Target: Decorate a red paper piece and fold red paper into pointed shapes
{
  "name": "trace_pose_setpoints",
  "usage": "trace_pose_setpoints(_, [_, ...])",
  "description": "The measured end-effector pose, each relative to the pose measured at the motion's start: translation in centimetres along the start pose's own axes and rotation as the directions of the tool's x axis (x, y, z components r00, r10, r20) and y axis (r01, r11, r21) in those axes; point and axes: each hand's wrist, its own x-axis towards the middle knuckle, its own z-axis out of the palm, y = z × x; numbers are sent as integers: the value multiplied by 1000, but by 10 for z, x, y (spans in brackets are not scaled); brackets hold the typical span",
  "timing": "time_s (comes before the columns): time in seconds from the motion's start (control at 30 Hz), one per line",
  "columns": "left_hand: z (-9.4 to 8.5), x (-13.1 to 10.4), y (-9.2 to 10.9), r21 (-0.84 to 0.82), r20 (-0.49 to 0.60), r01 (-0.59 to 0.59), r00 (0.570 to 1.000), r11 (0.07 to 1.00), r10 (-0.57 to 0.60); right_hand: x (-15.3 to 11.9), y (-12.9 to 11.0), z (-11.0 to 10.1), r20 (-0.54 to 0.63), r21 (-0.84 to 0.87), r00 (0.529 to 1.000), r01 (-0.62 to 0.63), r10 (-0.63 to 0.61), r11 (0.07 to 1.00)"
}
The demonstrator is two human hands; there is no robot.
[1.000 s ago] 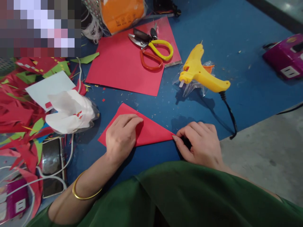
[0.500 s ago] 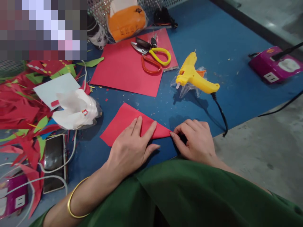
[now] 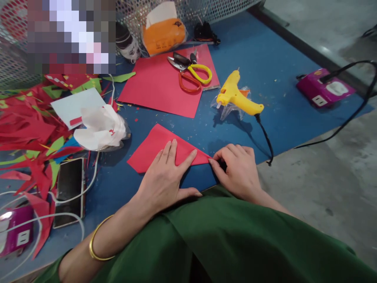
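A folded sheet of red paper (image 3: 150, 147) lies on the blue table in front of me, narrowing to a point at its right end. My left hand (image 3: 165, 169) rests flat on it with the fingers spread, the thumb out toward the table edge. At the pointed tip, my right hand (image 3: 235, 167) pinches the paper between thumb and index finger, the other fingers curled. Beyond the folded sheet are red sheets (image 3: 159, 86), on which scissors (image 3: 194, 74) with one yellow and one red handle lie spread.
A yellow glue gun (image 3: 240, 96) rests on clear plastic at right, its black cord trailing to the edge. Purple power socket (image 3: 324, 88) is farther right. At left are paper scraps (image 3: 26, 122), a phone (image 3: 70, 188), a white cable and tissue (image 3: 100, 125). An orange tissue pack (image 3: 165, 35) stands behind.
The camera view has shifted slightly. Both hands stay in nearly the same places on the folded red paper; the left thumb now reaches a little farther out.
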Motion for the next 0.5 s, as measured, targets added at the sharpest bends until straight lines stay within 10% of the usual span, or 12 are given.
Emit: trace_pose_setpoints(0.5, [3, -1, 3, -18, 15, 10, 1000, 1000, -10, 4, -4, -9, 101, -28, 994, -27, 30, 999])
